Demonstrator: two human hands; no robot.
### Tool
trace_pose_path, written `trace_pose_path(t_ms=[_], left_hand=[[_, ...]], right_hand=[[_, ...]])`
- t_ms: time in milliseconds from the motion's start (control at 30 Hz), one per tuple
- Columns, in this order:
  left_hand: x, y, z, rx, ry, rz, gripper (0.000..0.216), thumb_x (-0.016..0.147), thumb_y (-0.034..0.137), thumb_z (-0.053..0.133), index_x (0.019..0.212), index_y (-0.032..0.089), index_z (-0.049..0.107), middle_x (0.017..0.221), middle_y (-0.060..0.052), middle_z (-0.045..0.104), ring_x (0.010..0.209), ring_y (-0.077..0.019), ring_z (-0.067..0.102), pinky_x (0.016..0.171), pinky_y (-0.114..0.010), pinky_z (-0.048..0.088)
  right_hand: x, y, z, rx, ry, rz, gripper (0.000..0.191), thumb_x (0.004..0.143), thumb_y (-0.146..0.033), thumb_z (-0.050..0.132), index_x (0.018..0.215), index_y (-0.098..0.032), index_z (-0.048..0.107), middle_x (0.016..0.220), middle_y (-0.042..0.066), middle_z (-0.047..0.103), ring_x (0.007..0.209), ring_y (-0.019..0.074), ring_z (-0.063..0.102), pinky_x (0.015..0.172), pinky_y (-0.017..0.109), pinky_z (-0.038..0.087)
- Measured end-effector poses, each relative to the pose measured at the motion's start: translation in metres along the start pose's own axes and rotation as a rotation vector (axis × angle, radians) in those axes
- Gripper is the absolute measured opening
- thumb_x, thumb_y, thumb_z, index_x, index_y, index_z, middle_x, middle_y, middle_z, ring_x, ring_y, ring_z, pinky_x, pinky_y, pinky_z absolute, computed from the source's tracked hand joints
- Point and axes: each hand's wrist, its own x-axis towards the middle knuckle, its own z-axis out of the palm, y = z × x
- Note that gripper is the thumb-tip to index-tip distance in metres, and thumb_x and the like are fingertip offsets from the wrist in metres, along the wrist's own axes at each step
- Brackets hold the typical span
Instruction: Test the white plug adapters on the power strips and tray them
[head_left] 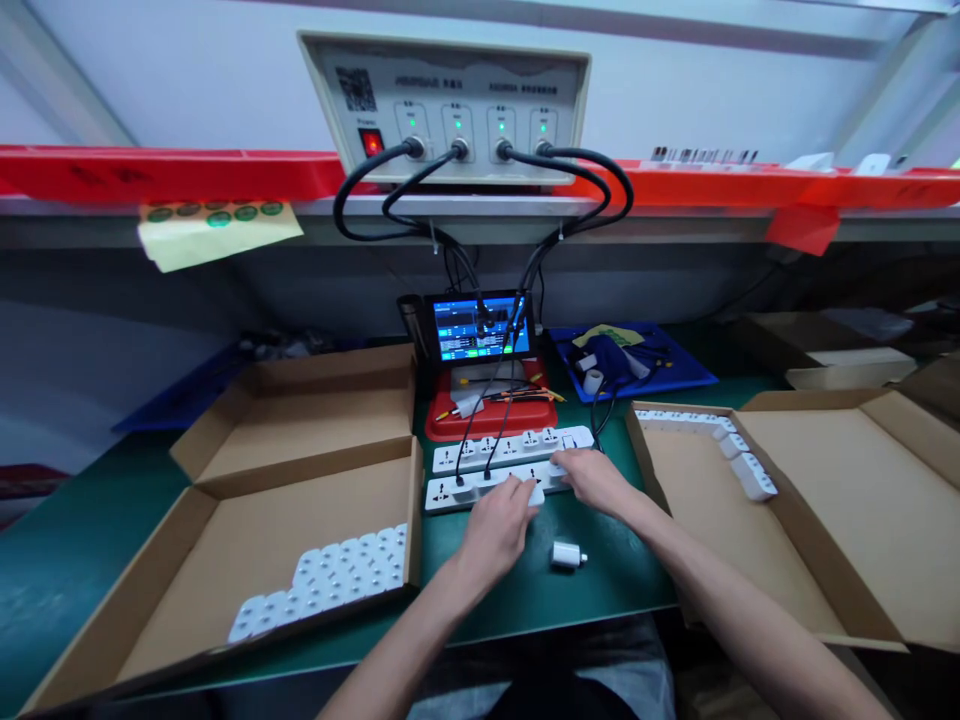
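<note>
The left hand (496, 532) is curling its grip around a white plug adapter (535, 493) on the lower power strip (442, 492), while the right hand (592, 478) is pressing open-fingered on that strip, and a loose adapter (568, 555) is lying just in front of it.

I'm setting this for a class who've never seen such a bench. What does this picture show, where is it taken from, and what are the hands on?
The picture comes from a camera worn on a person's head, looking down at their own arms. Their left hand and right hand rest on the nearer white power strip; whether they grip anything is hidden. A second strip lies behind it. Black cables run down from a box with four knobs, past a small screen. A white plug lies on the green mat. Open cardboard trays hold rows of white plugs.
</note>
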Motion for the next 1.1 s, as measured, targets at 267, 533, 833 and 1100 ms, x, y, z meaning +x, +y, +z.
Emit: trace_pose_path(t_ms=[267, 533, 833, 1100], left_hand=[[0.062, -0.001, -0.006, 0.117, -0.221, -0.126, 0.028, 0.105, 0.011, 0.05, 0.126, 0.016, 0.068, 0.122, -0.016, 0.073, 0.103, -0.0301, 0.076, 0.091, -0.04, 0.058], [0.05, 0.007, -0.007, 0.103, -0.183, -0.091, 0.039, 0.098, 0.005, 0.056, 0.135, 0.018, 0.064, 0.13, -0.016, 0.071, 0.108, -0.0288, 0.076, 0.09, -0.037, 0.058], [-0.021, -0.071, -0.042, -0.236, 0.46, -0.333, 0.017, 0.105, 0.041, 0.061, 0.102, 0.024, 0.064, 0.085, -0.001, 0.069, 0.079, -0.0215, 0.067, 0.076, -0.032, 0.049], [-0.008, -0.104, -0.042, -0.322, 0.148, -0.258, 0.009, 0.091, 0.018, 0.064, 0.084, 0.02, 0.07, 0.086, -0.004, 0.073, 0.082, -0.0212, 0.066, 0.078, -0.032, 0.047]], right_hand=[[-0.001, 0.0, 0.004, 0.011, 0.012, 0.022, 0.024, 0.098, -0.01, 0.063, 0.118, -0.021, 0.07, 0.115, 0.011, 0.08, 0.107, 0.0276, 0.075, 0.081, 0.029, 0.044], [0.0, 0.001, -0.004, 0.046, 0.005, -0.015, 0.029, 0.098, -0.017, 0.069, 0.126, -0.021, 0.072, 0.125, 0.012, 0.079, 0.116, 0.0288, 0.073, 0.094, 0.033, 0.051], [0.044, -0.071, 0.014, 0.374, 0.274, -0.152, 0.014, 0.099, -0.023, 0.078, 0.112, -0.02, 0.078, 0.11, 0.008, 0.079, 0.107, 0.0259, 0.069, 0.098, 0.037, 0.05], [0.063, -0.087, 0.019, 0.56, 0.368, -0.059, 0.01, 0.098, -0.021, 0.071, 0.088, -0.02, 0.071, 0.087, 0.003, 0.076, 0.084, 0.0196, 0.066, 0.078, 0.029, 0.045]])
